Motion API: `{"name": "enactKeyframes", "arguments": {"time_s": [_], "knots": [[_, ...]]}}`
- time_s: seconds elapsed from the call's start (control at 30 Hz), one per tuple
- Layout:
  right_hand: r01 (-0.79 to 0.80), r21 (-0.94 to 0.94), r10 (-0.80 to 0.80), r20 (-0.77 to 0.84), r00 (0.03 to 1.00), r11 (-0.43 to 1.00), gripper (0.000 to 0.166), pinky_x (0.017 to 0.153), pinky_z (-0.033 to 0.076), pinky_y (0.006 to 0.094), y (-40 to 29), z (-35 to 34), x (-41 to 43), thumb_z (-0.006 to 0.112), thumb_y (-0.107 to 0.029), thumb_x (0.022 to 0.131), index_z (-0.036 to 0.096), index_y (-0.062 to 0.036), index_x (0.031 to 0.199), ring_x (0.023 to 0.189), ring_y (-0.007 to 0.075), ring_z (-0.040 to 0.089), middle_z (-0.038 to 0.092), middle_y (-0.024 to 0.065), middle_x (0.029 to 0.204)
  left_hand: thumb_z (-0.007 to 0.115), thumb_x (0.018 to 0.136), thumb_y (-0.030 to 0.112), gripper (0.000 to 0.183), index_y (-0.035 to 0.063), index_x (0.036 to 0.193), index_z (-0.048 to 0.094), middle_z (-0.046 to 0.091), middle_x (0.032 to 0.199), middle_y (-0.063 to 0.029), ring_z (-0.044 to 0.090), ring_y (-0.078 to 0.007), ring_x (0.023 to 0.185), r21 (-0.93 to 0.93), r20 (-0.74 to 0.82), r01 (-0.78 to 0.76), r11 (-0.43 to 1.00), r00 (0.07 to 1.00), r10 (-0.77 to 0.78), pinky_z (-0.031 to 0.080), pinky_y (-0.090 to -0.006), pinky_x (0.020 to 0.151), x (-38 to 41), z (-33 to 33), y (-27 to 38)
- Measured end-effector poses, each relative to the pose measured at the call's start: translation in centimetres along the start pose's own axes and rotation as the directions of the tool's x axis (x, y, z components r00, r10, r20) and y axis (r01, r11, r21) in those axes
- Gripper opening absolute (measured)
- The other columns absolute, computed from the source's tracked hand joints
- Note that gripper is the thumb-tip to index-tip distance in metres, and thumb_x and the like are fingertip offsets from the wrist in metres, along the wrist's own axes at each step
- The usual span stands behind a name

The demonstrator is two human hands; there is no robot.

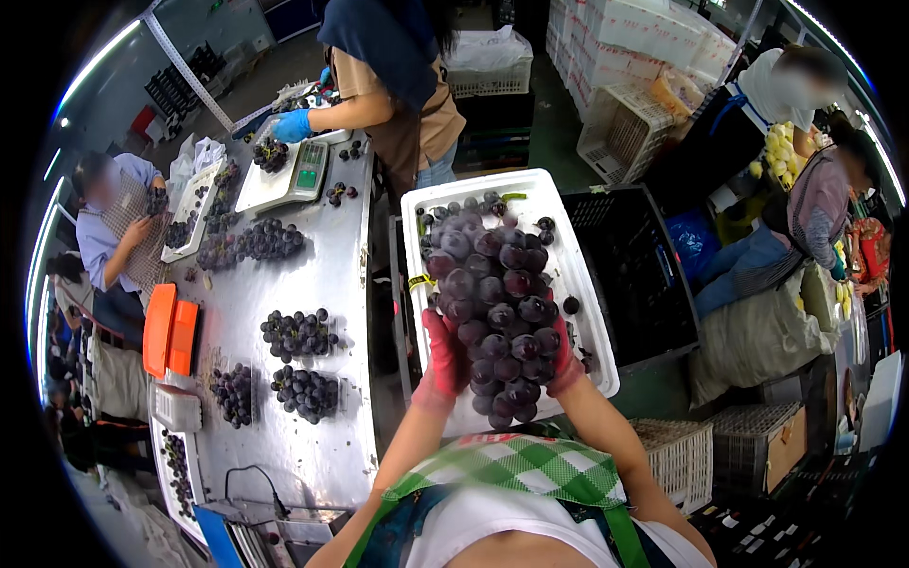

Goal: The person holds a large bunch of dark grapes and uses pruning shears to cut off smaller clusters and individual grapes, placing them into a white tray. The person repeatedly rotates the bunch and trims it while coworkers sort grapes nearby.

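Observation:
Both of my hands wear red gloves and hold a large bunch of dark purple grapes between them. My left hand grips its left side and my right hand its right side, the fingers partly hidden by the fruit. Below the bunch lies a white foam tray with loose grapes and small bunches in it. On the metal table to the left are several bunches of grapes, some in clear punnets, and a digital scale with grapes on its pan.
A person with blue gloves works by the scale; another person handles grapes at the far left. An orange scale stands on the table. A black plastic crate lies right of the tray. More people and a pale sack are further right.

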State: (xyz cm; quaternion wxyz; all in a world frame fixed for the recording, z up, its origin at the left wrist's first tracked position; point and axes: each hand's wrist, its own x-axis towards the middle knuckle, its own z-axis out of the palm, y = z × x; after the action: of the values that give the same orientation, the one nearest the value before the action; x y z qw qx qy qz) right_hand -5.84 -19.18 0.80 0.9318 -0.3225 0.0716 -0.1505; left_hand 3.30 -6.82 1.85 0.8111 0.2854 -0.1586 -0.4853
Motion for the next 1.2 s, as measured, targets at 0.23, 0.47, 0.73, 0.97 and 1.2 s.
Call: {"name": "enactKeyframes", "arguments": {"time_s": [0.23,0.47,0.73,0.97,1.2], "knots": [[-0.087,-0.105,0.092,0.048,0.995,0.991,0.053,0.092,0.044,0.0314,-2.0,1.8,1.3,0.045,-0.038,0.093,0.034,-0.0079,0.135,0.109,0.017,0.052,0.051,0.0065,0.124,0.037,0.076,0.074,0.084,0.0121,0.133,0.035,0.04,0.133,-0.0108,0.042,-0.0296,0.12,-0.597,0.182,0.043,0.801,0.98,0.083,0.035,-0.0444,0.102,0.4,-1.7,-1.5],[-0.081,-0.525,0.015,-0.129,0.992,0.847,0.046,0.08,0.046,0.0247,-5.5,5.5,1.1,0.06,-0.02,0.087,0.042,-0.0041,0.127,0.093,0.0109,0.055,0.056,0.0044,0.108,0.04,0.075,0.073,0.084,0.0126,0.134,0.034,0.039,0.134,-0.011,0.042,-0.0294,0.12,-0.652,0.228,0.068,0.755,0.967,0.11,0.038,-0.0456,0.099,-0.3,-1.9,-0.9],[-0.079,-0.887,-0.143,-0.161,0.977,0.455,0.05,0.076,0.045,0.0241,-5.4,6.3,-0.4,0.065,-0.017,0.082,0.042,-0.0021,0.124,0.089,0.0111,0.052,0.052,0.0071,0.108,0.042,0.072,0.074,0.089,0.0139,0.137,0.031,0.039,0.135,-0.0099,0.042,-0.0279,0.12,-0.336,0.068,-0.033,0.941,0.996,0.059,0.037,-0.0433,0.1,-0.4,-1.1,-1.2],[0.262,-0.881,-0.337,0.404,0.851,-0.394,0.053,0.067,0.046,0.0366,-4.6,8.6,-0.6,0.074,-0.022,0.067,0.05,-0.0048,0.11,0.073,0.0279,0.055,0.054,0.0117,0.088,0.04,0.077,0.071,0.083,0.0139,0.136,0.032,0.041,0.134,-0.007,0.044,-0.0226,0.119,-0.196,-0.022,-0.04,0.98,0.999,0.037,0.038,-0.0385,0.101,0.0,-2.6,-2.4],[0.067,-0.842,-0.19,0.198,0.962,-0.535,0.042,0.068,0.045,0.04,-3.3,10.8,0.6,0.069,-0.02,0.067,0.047,-0.0099,0.102,0.077,0.0294,0.058,0.053,0.0106,0.086,0.045,0.082,0.061,0.074,0.016,0.137,0.023,0.043,0.131,-0.0072,0.047,-0.0226,0.116,-0.172,-0.073,-0.124,0.977,0.991,0.113,0.043,-0.0379,0.096,0.4,-2.2,-2.8]]}}
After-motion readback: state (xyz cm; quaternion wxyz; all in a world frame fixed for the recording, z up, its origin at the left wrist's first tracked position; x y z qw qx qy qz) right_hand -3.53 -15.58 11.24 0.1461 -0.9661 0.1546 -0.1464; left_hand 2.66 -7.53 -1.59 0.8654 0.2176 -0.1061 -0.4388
